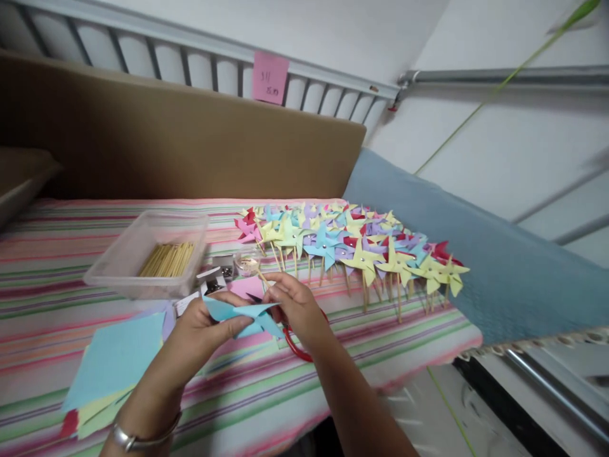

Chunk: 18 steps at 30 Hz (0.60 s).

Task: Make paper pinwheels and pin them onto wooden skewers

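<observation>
My left hand (204, 330) pinches a light blue folded paper pinwheel (242, 315) over the striped cloth. My right hand (297, 304) grips the same pinwheel from the right, fingers closed at its centre, with a thin wooden stick (263, 278) poking up behind it. Red-handled scissors (292, 343) lie under my right wrist. Behind my hands sit small dishes of metal pins (245, 261).
A clear plastic tub (126, 254) holds wooden sticks (166, 259) at the left. Several finished pinwheels (352, 244) in many colours lie in rows at the right. A stack of coloured paper squares (114, 362) lies near left. A cardboard wall (181, 139) stands behind; a blue cushion (499, 266) lies right.
</observation>
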### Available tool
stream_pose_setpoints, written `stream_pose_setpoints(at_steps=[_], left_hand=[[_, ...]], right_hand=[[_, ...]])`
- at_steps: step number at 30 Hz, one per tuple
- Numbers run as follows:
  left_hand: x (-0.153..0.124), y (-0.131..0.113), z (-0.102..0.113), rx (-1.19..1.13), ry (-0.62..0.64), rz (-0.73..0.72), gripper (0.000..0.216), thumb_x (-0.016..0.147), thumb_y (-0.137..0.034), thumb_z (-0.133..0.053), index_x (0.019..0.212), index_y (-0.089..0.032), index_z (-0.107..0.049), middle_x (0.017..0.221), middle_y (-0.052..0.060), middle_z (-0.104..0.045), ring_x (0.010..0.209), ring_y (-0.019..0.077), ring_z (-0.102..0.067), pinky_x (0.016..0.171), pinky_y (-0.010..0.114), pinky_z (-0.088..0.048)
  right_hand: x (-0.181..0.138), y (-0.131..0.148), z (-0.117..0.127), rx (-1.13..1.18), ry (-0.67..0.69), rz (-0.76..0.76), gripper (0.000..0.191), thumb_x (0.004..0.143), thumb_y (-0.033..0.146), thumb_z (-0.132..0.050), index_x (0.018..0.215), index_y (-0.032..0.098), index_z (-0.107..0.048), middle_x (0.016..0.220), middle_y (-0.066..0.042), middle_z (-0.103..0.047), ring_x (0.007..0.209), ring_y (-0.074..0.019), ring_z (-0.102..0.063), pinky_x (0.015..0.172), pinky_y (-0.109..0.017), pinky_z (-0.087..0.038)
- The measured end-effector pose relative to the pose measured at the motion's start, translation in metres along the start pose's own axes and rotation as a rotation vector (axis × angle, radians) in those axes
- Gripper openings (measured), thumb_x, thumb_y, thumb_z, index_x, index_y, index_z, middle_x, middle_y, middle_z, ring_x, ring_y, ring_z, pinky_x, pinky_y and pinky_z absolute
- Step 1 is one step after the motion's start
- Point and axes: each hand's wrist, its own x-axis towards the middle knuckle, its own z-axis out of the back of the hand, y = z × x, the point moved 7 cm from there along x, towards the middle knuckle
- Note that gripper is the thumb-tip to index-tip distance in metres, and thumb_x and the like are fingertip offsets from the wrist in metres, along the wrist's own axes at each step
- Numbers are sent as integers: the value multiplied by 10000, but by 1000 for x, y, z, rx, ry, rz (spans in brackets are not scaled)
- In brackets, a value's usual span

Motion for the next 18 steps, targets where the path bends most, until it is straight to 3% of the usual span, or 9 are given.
stream_pose_setpoints(at_steps=[7, 15, 18], left_hand=[[5, -8, -25, 39, 55, -144, 42, 747, -229, -715, 762, -257, -742, 768, 4, -716, 744, 157, -645, 718, 256, -499], [1, -12, -11, 180, -45, -329, 107, 772, -156, -688, 804, -249, -732, 879, 16, -700, 887, 172, -638, 821, 289, -489], [0, -12, -4, 198, -95, -383, 133, 765, -143, -695, 818, -260, -730, 861, 1, -703, 851, 159, -640, 840, 300, -490]], right_hand=[[0, -2, 13, 19, -21, -12, 123, 763, 301, -618, 801, 188, -649, 649, 25, -577, 533, -90, -486, 487, -201, -369], [2, 2, 6, -81, -7, 80, 100, 776, 243, -606, 732, 200, -684, 695, 11, -594, 635, -111, -522, 561, -216, -398], [3, 7, 2, -121, -21, 138, 87, 753, 236, -629, 738, 202, -708, 729, 2, -616, 667, -121, -545, 593, -230, -418]])
